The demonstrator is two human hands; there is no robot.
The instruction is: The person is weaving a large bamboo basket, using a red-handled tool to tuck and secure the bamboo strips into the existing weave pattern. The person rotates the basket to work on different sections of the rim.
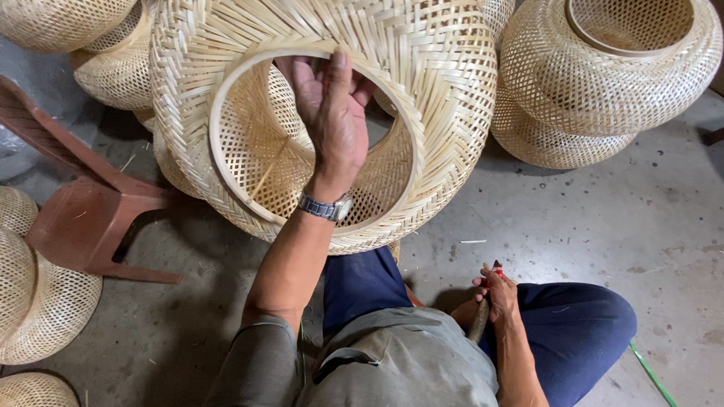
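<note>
The left hand (332, 113) reaches up into the round opening of a large woven bamboo basket (445, 83), which is tipped on its side at 12 o'clock from the person's lap. The fingers curl over the inner rim hoop (226, 181) at its top edge, so the grip is closed on the hoop. A metal wristwatch (326, 208) sits on that wrist.

The right hand (494, 294) rests low at 5 o'clock, near the right knee, with its grip closed around a dark-handled tool (480, 320) that has a red tip. The type of tool cannot be determined.

The basket's lower edge lies just above the blue trousers (581, 332). Further woven baskets (611, 75) are stacked at 1 to 2 o'clock, and more at 9 and 11 o'clock. A brown plastic stool (90, 218) lies tipped on the concrete floor (603, 218) at 9 o'clock, just beside the held basket.
</note>
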